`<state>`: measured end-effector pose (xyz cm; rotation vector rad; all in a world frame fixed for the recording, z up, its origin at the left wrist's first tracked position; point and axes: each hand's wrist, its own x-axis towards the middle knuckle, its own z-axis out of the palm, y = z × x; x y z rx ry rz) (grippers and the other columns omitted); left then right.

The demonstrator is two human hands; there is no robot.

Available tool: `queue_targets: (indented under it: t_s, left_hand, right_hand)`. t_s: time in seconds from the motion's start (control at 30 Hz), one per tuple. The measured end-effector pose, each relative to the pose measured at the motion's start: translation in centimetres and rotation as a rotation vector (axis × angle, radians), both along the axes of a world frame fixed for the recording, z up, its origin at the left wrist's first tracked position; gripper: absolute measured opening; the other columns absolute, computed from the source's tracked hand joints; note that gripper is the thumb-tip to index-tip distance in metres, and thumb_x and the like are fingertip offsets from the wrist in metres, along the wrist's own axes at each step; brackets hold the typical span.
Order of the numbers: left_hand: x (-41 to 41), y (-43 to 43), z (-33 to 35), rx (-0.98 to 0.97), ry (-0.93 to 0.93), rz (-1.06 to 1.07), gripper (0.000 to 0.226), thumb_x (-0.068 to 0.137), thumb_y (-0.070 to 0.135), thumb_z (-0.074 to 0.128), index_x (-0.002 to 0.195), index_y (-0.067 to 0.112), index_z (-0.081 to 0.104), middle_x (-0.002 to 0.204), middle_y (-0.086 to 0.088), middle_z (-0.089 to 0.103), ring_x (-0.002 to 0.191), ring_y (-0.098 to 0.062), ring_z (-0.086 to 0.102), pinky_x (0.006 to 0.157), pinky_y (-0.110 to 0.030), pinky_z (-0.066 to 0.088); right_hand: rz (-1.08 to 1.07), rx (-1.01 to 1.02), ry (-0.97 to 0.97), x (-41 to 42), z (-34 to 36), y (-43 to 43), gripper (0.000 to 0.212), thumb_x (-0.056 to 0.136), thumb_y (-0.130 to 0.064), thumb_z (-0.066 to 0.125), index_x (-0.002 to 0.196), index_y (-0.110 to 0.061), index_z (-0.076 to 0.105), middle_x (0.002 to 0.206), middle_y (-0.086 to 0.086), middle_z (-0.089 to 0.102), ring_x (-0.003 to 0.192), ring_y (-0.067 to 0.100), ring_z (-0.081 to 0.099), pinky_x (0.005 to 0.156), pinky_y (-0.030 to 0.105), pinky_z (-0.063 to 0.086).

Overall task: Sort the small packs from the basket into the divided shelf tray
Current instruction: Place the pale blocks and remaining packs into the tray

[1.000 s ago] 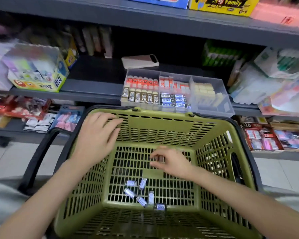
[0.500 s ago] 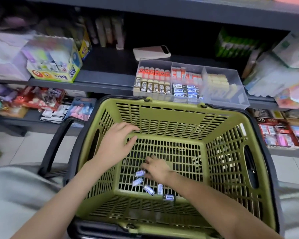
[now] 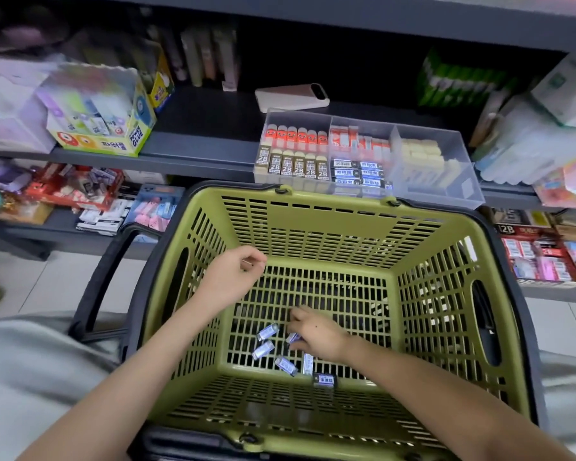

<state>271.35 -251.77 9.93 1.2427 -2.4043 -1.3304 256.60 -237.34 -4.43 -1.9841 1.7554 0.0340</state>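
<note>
A green basket (image 3: 326, 227) with black handles sits in front of me, below the shelf. Several small blue-and-white packs (image 3: 262, 349) lie on its slotted floor, with a darker pack (image 3: 325, 380) nearest me. My right hand (image 3: 318, 334) is down on the basket floor, its fingertips curled onto one small pack (image 3: 293, 337). My left hand (image 3: 231, 276) hovers inside the basket near the left wall, fingers loosely curled, holding nothing I can see. The clear divided tray (image 3: 463, 191) stands on the shelf just beyond the basket, its compartments holding rows of packs.
A pink-white phone-like slab (image 3: 291, 98) lies on the shelf behind the tray. A glue display box (image 3: 103, 121) stands at the left and bagged goods (image 3: 529, 144) at the right. Lower shelves hold more stationery. Grey cloth (image 3: 30, 377) lies at the lower left.
The view has dropped closer to the basket. My right hand has settled onto a pack among the loose ones. My left hand's fingers have curled in from a spread pose.
</note>
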Motion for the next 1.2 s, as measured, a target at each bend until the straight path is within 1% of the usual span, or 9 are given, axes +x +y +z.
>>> queue_targets:
  t_s: [0.1, 0.2, 0.37, 0.43, 0.6, 0.7, 0.8, 1.0, 1.2]
  left_hand:
    - [0.0, 0.2, 0.0, 0.196, -0.025, 0.047, 0.012, 0.093, 0.017, 0.056, 0.095, 0.028, 0.061, 0.106, 0.011, 0.06, 0.104, -0.009, 0.055, 0.094, -0.027, 0.042]
    - [-0.2, 1.2, 0.1, 0.49, -0.03, 0.169, 0.006, 0.093, 0.027, 0.056, 0.098, 0.03, 0.058, 0.122, 0.005, 0.054, 0.12, -0.02, 0.05, 0.106, -0.044, 0.039]
    - [-1.1, 2.6, -0.7, 0.889, 0.155, 0.535, 0.025, 0.098, 0.011, 0.046, 0.121, 0.005, 0.055, 0.116, -0.015, 0.062, 0.099, -0.025, 0.064, 0.088, -0.041, 0.053]
    - [-0.9, 1.9, -0.7, 0.904, 0.202, 0.716, 0.019, 0.1, 0.005, 0.041, 0.113, 0.001, 0.055, 0.106, -0.018, 0.064, 0.088, -0.027, 0.065, 0.078, -0.038, 0.055]
    - [-0.4, 0.4, -0.9, 0.827, 0.126, 0.805, 0.011, 0.098, 0.002, 0.045, 0.098, 0.008, 0.055, 0.091, -0.012, 0.066, 0.08, -0.025, 0.06, 0.063, -0.03, 0.052]
    - [-0.3, 0.1, -1.4, 0.715, 0.104, 0.829, 0.014, 0.096, -0.001, 0.047, 0.098, 0.009, 0.057, 0.092, -0.01, 0.063, 0.082, -0.022, 0.057, 0.062, -0.027, 0.046]
    - [0.0, -0.6, -1.6, 0.689, 0.145, 0.878, 0.022, 0.098, -0.003, 0.039, 0.091, 0.009, 0.056, 0.084, -0.01, 0.061, 0.067, -0.017, 0.058, 0.056, -0.025, 0.039]
    - [0.0, -0.6, -1.8, 0.858, 0.15, 0.825, 0.017, 0.096, 0.005, 0.047, 0.082, 0.009, 0.057, 0.074, -0.006, 0.058, 0.064, -0.015, 0.056, 0.056, -0.025, 0.038]
    - [-1.0, 0.9, -2.4, 1.056, 0.129, 0.805, 0.024, 0.094, 0.029, 0.05, 0.093, 0.008, 0.059, 0.076, -0.01, 0.059, 0.063, -0.018, 0.052, 0.058, -0.028, 0.038]
  right_hand:
    - [-0.261, -0.021, -0.177, 0.3, 1.7, -0.1, 0.025, 0.088, -0.033, 0.06, 0.098, -0.011, 0.062, 0.098, -0.001, 0.056, 0.091, 0.01, 0.048, 0.088, 0.03, 0.047]
    - [-0.699, -0.058, -0.752, 1.8, 5.4, -1.5, 0.011, 0.086, -0.03, 0.064, 0.086, -0.018, 0.065, 0.077, -0.006, 0.062, 0.07, 0.003, 0.054, 0.069, 0.021, 0.048]
    - [-0.755, -0.024, -1.293, 4.0, 8.9, -3.5, 0.014, 0.088, -0.013, 0.062, 0.096, -0.017, 0.072, 0.084, -0.006, 0.072, 0.067, -0.003, 0.062, 0.061, 0.009, 0.047]
    - [-0.731, -0.063, -1.177, 4.0, 8.2, -3.2, 0.023, 0.087, -0.011, 0.063, 0.109, -0.013, 0.067, 0.087, -0.008, 0.068, 0.071, 0.0, 0.059, 0.065, 0.012, 0.047]
    - [-0.245, -0.16, -0.223, 4.8, 3.2, -2.5, 0.081, 0.077, -0.042, 0.07, 0.145, -0.025, 0.029, 0.11, 0.0, 0.055, 0.1, 0.015, 0.047, 0.09, 0.032, 0.043]
    - [-0.101, -0.159, -0.105, 5.4, 0.7, -3.1, 0.103, 0.071, -0.046, 0.074, 0.149, -0.026, 0.01, 0.113, 0.003, 0.05, 0.101, 0.018, 0.043, 0.09, 0.032, 0.037]
    - [0.001, -0.127, 0.035, 4.5, -0.8, -2.9, 0.085, 0.071, -0.05, 0.072, 0.142, -0.023, 0.033, 0.121, 0.004, 0.048, 0.11, 0.022, 0.042, 0.09, 0.037, 0.035]
    - [-0.142, -0.09, -0.06, 3.4, -0.5, -2.6, 0.05, 0.082, -0.037, 0.067, 0.126, -0.018, 0.054, 0.114, 0.0, 0.051, 0.109, 0.017, 0.042, 0.093, 0.034, 0.043]
    - [-0.708, -0.289, -0.641, 2.5, 6.7, -3.2, 0.036, 0.075, -0.035, 0.074, 0.107, -0.023, 0.062, 0.094, -0.009, 0.053, 0.085, -0.001, 0.05, 0.079, 0.019, 0.046]
